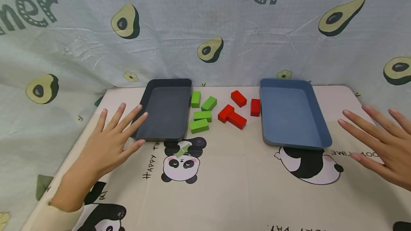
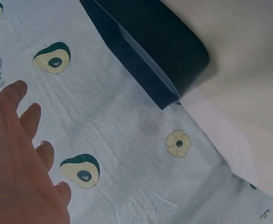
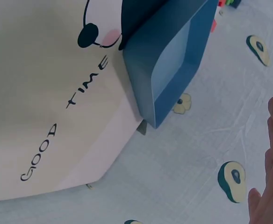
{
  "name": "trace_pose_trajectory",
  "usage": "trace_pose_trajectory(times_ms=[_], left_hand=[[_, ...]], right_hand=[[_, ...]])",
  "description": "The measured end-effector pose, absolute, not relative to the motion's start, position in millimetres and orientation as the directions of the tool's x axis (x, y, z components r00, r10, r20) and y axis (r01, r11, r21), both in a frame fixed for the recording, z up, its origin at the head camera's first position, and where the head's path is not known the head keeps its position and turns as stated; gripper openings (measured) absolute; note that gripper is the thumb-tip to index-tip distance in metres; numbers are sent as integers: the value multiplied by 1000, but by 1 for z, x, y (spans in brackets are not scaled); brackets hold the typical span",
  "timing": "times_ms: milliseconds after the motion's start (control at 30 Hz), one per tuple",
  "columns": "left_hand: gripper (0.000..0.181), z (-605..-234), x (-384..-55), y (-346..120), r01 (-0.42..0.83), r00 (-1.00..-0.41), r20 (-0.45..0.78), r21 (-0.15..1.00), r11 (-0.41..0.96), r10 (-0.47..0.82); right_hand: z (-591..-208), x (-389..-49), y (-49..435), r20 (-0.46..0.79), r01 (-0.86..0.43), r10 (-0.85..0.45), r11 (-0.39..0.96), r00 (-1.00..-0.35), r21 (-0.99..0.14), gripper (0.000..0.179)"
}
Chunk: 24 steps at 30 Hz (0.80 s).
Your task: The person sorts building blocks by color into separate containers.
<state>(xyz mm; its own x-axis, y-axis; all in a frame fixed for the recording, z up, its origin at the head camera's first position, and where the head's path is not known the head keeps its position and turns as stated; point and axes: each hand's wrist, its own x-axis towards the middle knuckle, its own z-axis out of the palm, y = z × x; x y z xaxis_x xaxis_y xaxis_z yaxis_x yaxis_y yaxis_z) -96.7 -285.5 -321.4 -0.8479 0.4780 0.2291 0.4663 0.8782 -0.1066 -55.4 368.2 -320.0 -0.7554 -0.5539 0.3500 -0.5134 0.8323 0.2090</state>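
Observation:
My left hand (image 1: 110, 143) is spread with straight fingers, its fingertips overlapping the near left edge of a dark grey tray (image 1: 165, 113) in the head view. Nothing is in it. On the far right, my right hand (image 1: 383, 143) is spread likewise, apart from the blue tray (image 1: 293, 113) on its left. Between the trays lie several green blocks (image 1: 199, 126) near the dark one and several red blocks (image 1: 238, 98) nearer the blue one. One red block (image 1: 237, 120) touches another. Both trays hold nothing. The left wrist view shows the left palm (image 2: 19, 168) beside the dark tray's corner.
A pale tablecloth (image 1: 224, 188) printed with pandas and lettering covers the table. Behind it hangs a grey-blue cloth (image 1: 173, 17) with avocado prints, meeting the table's back edge right behind the trays. The cloth continues at the left side.

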Motion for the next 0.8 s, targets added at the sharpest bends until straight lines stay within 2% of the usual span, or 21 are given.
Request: trace_pose_trajectory(times_ms=[267,600,800], left_hand=[[74,-328,-107,-267,505,-834,256,-1,863,489],[67,-337,-119,-251,571,-789,296,32,820,538],[64,-342,-124,-243,595,-771,325,64,801,547]], right_hand=[[-322,-59,367,329,-497,-534,845,-779,195,84],[-322,-63,365,242,-457,-504,860,-829,226,89],[-332,-71,366,284,-477,-507,862,-814,174,73]])
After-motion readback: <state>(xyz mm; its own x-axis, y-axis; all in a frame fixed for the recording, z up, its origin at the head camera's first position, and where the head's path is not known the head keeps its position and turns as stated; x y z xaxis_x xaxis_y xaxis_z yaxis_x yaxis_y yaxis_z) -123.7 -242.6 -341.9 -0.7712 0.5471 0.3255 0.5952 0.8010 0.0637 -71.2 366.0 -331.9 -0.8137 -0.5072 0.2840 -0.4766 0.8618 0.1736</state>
